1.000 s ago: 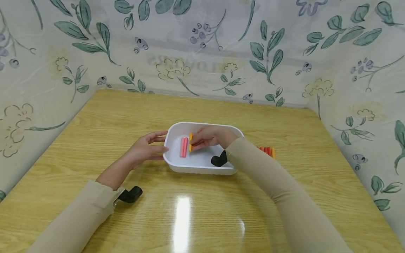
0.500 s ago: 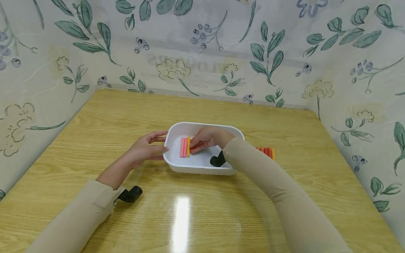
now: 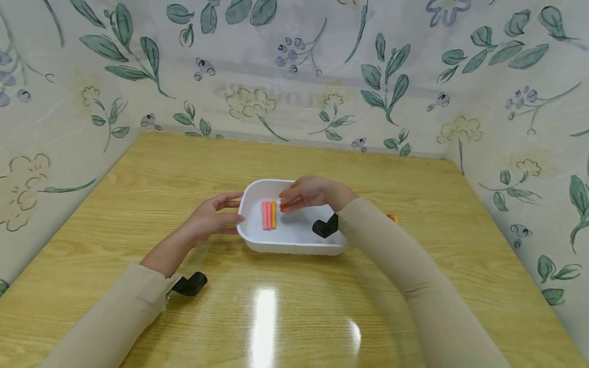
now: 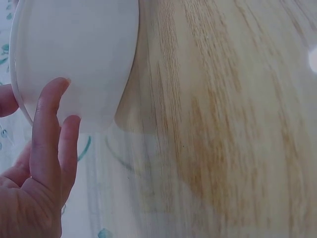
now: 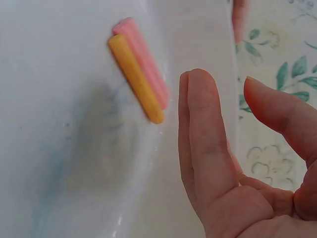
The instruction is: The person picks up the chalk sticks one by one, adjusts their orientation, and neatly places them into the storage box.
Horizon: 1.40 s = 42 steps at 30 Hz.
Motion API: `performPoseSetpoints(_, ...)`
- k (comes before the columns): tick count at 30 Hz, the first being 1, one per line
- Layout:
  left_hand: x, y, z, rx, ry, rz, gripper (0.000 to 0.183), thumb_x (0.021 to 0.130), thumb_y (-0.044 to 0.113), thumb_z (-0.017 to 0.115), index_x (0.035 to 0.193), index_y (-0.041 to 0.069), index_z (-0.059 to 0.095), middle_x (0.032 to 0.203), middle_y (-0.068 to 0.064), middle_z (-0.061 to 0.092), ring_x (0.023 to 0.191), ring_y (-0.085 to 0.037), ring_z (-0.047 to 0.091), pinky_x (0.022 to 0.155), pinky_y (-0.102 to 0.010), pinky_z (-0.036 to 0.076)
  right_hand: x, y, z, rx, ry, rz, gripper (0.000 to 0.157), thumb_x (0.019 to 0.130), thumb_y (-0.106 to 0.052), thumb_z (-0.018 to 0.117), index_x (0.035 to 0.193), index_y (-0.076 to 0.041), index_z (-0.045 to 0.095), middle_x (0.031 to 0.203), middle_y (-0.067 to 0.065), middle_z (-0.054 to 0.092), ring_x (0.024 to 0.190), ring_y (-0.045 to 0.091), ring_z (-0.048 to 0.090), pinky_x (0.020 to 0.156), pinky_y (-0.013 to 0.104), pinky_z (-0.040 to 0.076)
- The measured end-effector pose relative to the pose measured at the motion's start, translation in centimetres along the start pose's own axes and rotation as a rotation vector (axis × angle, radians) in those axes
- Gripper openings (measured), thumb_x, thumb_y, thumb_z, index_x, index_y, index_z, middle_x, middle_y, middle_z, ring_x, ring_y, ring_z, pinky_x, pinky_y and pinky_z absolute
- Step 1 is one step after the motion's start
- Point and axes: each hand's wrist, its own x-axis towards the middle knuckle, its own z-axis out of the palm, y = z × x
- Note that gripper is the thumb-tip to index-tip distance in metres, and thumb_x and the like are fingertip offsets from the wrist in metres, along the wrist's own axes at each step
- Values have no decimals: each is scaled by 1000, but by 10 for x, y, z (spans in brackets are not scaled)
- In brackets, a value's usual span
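Observation:
My left hand [image 3: 209,220] spreads its fingers along the left end of a white plastic tub [image 3: 294,246], thumb at the rim. In the left wrist view, its fingertips [image 4: 62,84] lie against the tub's outer wall. Inside the tub, two pink sticks [image 3: 267,214] and an orange-yellow stick [image 3: 273,214] lie side by side, short, round and matt like modelling clay. Over the tub, just right of these sticks, hovers my right hand [image 3: 315,193]. Its fingers are extended with the thumb apart in the right wrist view, holding nothing.
More red and orange sticks [image 3: 392,218] lie on the wooden table [image 3: 193,327] right of the tub, mostly hidden by the right sleeve. Floral sheeting [image 3: 294,76] walls the back and both sides. Each wrist carries a black camera mount [image 3: 189,284].
My right hand set the orange-yellow stick beside the pink ones, let go of it, and rose away to the right. The left hand has stayed at the tub's end.

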Motion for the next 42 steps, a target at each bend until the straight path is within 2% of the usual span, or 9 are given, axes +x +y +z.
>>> performPoseSetpoints(6,0,2,1,4,-7,7,68,88,2,61,146,4,26,140,-26,30,110,-40,50,82,-44,54,-25,0,-9,15,-33,-82,45,93,6,49,135,13,36,122,30,50,83,21,63,96,39,45)
performPoseSetpoints(9,1,2,1,8,-5,-2,68,87,2,61,146,4,26,140,-25,30,110,-39,51,81,-44,54,-37,2,-15,18,-31,-119,45,93,5,49,135,12,36,115,27,55,85,22,63,99,42,41)
performPoseSetpoints(11,1,2,2,12,1,-8,69,87,2,62,146,4,27,140,-25,30,110,-39,50,81,-43,54,-46,5,-18,25,-27,-142,45,92,5,50,135,12,36,104,21,59,85,22,63,101,43,40)
performPoseSetpoints(13,2,0,1,15,4,-12,69,87,3,62,146,5,27,141,-25,30,112,-40,49,81,-43,54,-53,9,-22,45,-21,-159,45,92,5,51,134,12,36,97,17,62,85,22,63,100,43,41)
performPoseSetpoints(21,1,-2,1,24,16,-15,68,87,3,62,146,5,27,141,-25,30,111,-39,50,81,-42,54,-81,37,-37,97,-38,-200,45,94,5,47,134,14,31,91,12,64,87,21,64,94,38,47)
performPoseSetpoints(25,2,-1,2,17,15,-15,68,87,3,62,146,5,27,141,-25,29,111,-38,50,81,-43,54,-94,53,-48,128,-12,-230,42,94,6,46,133,14,33,92,12,64,88,21,65,92,37,49)
performPoseSetpoints(32,2,-1,2,10,7,-8,69,87,2,62,146,4,26,141,-25,29,112,-38,49,81,-43,54,-114,77,-66,166,47,-311,44,93,8,44,133,17,28,97,11,63,89,19,64,88,32,52)
performPoseSetpoints(39,2,-1,1,12,2,-3,69,87,2,62,146,4,26,141,-25,29,113,-39,49,82,-43,54,-131,97,-84,216,94,-365,28,93,8,45,121,9,44,91,10,66,88,20,65,92,37,49)
performPoseSetpoints(42,3,-1,1,12,-2,-5,69,87,3,62,146,4,26,141,-25,29,112,-39,49,82,-43,54,-136,105,-90,229,139,-354,28,94,7,44,121,8,43,90,9,66,86,19,65,90,35,50)
